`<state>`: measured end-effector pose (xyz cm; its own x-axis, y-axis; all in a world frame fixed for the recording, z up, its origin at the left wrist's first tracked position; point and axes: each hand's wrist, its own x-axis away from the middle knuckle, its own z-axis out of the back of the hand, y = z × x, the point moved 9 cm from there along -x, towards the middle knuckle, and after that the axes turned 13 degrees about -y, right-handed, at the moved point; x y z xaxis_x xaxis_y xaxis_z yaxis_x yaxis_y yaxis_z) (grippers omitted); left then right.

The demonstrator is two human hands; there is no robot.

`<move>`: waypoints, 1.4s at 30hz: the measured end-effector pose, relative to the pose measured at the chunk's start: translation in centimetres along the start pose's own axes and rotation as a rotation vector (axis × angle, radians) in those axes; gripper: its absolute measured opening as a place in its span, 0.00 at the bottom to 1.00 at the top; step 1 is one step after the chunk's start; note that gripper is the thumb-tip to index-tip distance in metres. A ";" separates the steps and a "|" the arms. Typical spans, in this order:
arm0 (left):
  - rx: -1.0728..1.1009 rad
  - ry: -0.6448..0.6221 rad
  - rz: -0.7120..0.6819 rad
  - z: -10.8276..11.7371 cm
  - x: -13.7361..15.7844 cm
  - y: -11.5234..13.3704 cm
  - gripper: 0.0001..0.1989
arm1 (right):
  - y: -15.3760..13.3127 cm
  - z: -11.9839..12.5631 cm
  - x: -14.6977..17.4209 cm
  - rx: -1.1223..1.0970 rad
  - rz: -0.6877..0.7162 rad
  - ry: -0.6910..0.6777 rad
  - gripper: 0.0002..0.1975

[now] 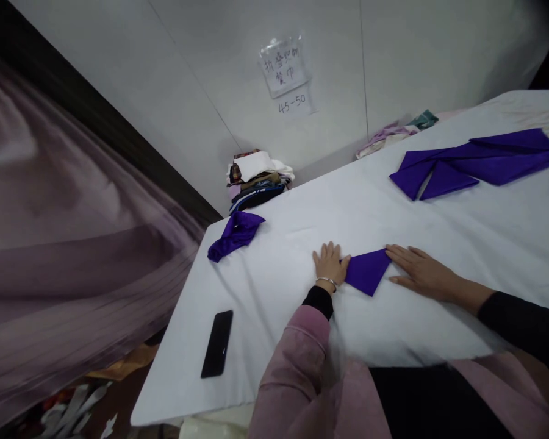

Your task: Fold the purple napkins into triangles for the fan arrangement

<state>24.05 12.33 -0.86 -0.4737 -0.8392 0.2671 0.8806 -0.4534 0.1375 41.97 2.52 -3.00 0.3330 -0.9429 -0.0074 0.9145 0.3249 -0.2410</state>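
Observation:
A folded purple cloth napkin (366, 272) lies flat on the white-covered table (283, 292) in front of me, narrowing to a point on its right. My left hand (330, 263) rests on the table at the napkin's left end, fingers spread and thumb against its edge. At the right corner, my right hand (418, 269) lies palm down with its fingers stretched out and the fingertips touching the cloth. Neither hand grips anything.
A crumpled purple cloth (236, 235) lies at the table's left end, above a black phone (217, 344). Folded purple cloths (480, 160) lie at the far right. A stack of clothes (258, 178) stands by the wall. A pink curtain (73, 244) hangs on the left.

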 end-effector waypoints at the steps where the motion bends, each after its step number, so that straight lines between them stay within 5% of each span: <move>1: 0.008 -0.007 0.047 0.0 0.0 -1.2 0.29 | 0.0 0.0 0.0 0.001 -0.002 -0.003 0.38; 7: 0.050 -0.050 0.235 0.0 -0.3 -5.4 0.29 | 0.0 0.1 0.0 -0.004 -0.015 -0.036 0.37; 19: 0.180 0.064 0.367 2.0 0.5 -6.4 0.28 | 0.1 0.2 -0.1 -0.003 0.008 -0.022 0.36; 23: 0.058 0.175 0.031 2.9 2.6 0.5 0.26 | -0.2 0.5 -0.1 0.011 0.009 -0.020 0.36; 27: -0.073 0.038 -0.350 0.2 5.0 7.0 0.29 | -0.5 0.9 -0.3 -0.015 -0.005 -0.031 0.36; 31: -0.097 -0.063 -0.373 -1.7 5.3 7.3 0.35 | -0.7 1.1 -0.4 -0.012 -0.005 -0.038 0.37; 42: -0.101 -0.072 -0.463 -2.1 5.4 7.2 0.40 | -0.8 1.0 -0.1 0.008 0.135 -0.013 0.27</move>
<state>27.79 3.90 -0.44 -0.8112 -0.5210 0.2657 0.5707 -0.8045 0.1647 41.45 2.48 -1.82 0.4563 -0.8894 -0.0269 0.8628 0.4497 -0.2310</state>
